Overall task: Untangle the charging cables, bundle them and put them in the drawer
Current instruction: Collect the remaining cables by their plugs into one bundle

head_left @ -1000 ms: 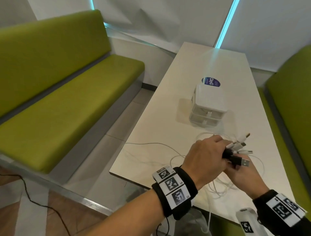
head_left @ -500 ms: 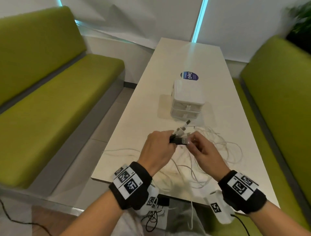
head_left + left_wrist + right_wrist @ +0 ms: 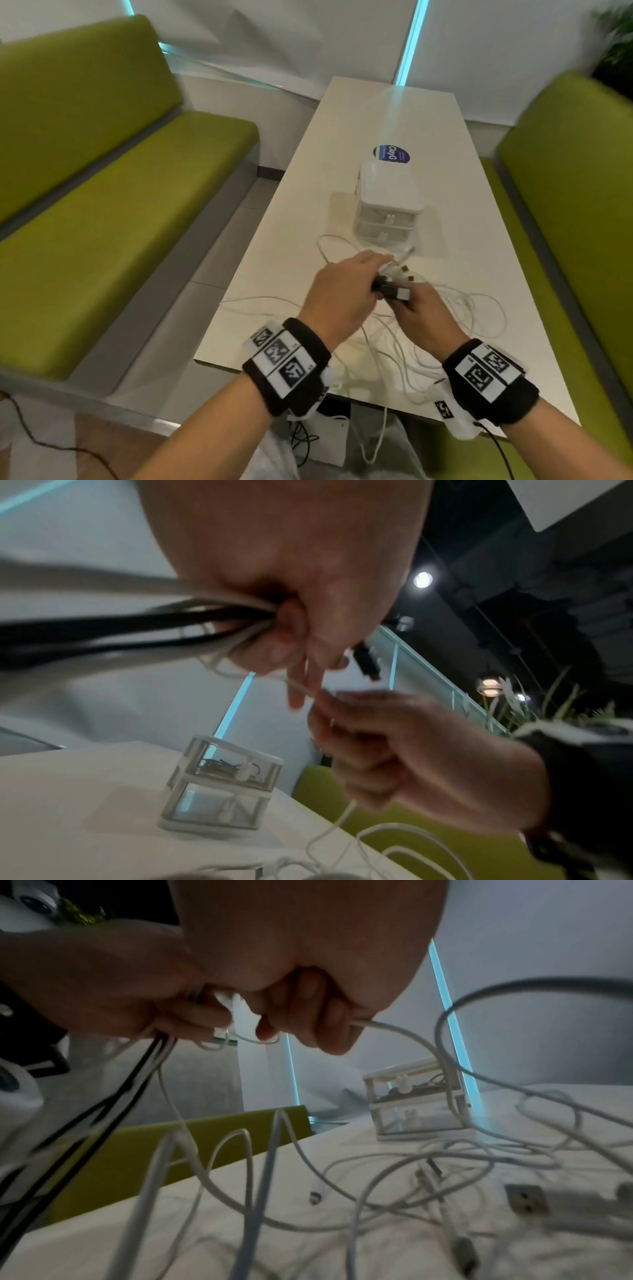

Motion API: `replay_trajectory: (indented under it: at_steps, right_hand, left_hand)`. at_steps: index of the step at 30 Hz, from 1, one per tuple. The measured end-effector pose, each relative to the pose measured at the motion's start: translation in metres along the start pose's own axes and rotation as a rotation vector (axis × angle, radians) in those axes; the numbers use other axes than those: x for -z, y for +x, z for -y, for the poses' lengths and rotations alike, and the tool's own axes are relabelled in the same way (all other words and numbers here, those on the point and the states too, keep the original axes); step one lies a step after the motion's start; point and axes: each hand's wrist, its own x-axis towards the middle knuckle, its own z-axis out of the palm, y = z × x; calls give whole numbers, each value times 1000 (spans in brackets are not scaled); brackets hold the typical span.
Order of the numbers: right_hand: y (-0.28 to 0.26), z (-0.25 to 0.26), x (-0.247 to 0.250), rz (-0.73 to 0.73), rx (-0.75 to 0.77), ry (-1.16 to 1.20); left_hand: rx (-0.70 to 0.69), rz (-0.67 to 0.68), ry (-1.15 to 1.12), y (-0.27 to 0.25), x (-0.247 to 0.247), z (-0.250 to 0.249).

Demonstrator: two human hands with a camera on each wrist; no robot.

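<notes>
Both hands meet above the near half of the white table (image 3: 308, 192). My left hand (image 3: 346, 291) grips a bunch of white and black charging cables (image 3: 143, 626) near their plugs (image 3: 397, 281), which stick out to the right. My right hand (image 3: 421, 308) pinches a white cable (image 3: 394, 1031) just below that bunch. The rest of the white cables (image 3: 455, 318) lie in loose tangled loops on the table under and right of the hands. A small white two-drawer box (image 3: 388, 205) stands beyond them, both drawers closed; the upper one holds something dark (image 3: 219, 767).
Green benches flank the table on the left (image 3: 113, 212) and right (image 3: 582, 205). A round blue sticker (image 3: 390, 156) lies behind the drawer box. Loose plugs (image 3: 527, 1199) rest on the table near my right hand. Some cables hang over the near table edge (image 3: 376, 442).
The view swung from the left bench to centre on the table. Both hands stayed together on the plug bunch, a little nearer the drawer box than half a second ago.
</notes>
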Motion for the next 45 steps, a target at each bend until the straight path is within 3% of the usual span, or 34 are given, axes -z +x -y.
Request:
replay_trajectory:
  at_steps: [2,5,8,13,15,18,21,23,26,29,31,35,37,42,45]
  right_hand:
    - [-2,0,5,-30,11,16]
    - [-7,-2,9,-45,65,39]
    - [-12,-13,9,-58,95,15]
    - [-16,-34,14,-40,64,30]
    - [-16,-43,16,-36,6,11]
    - [-17,-43,16,-4,-20,-79]
    - [-15,-27,15,41,-2,-175]
    - [-12,-16,14,60,34,-187]
    - [-8,-2,15,46,77,-126]
    - [-12,11,17,35,100,-158]
    - [-19,16,18,15,138,-123]
    - [-27,9,23,-7,99,68]
    - [-26,2,22,4,75,95]
    - [-29,1,24,139,-65,286]
    - [-37,5,26,344,-176,470]
  left_hand:
    - [49,107,91,5,-3,-7]
    - [70,68,88,8,-1,-7]
    - [94,-117,-16,8,8,-3]
    - [320,-483,-299,9,35,31]
    - [416,-524,-353,8,41,42]
    - [366,-462,-204,4,39,47]
    - [102,-415,-161,1,29,30]
    - [-9,-284,-133,-2,19,15]
    - [-64,4,-80,-3,5,0]
    - [-80,39,-53,-4,2,5]
    - [-63,-64,-70,-4,10,13]
    - [90,-472,-202,2,36,35]
    - [151,-599,-256,4,46,37]
    - [395,-827,-626,8,59,44]
    - [396,-846,-671,7,63,49]
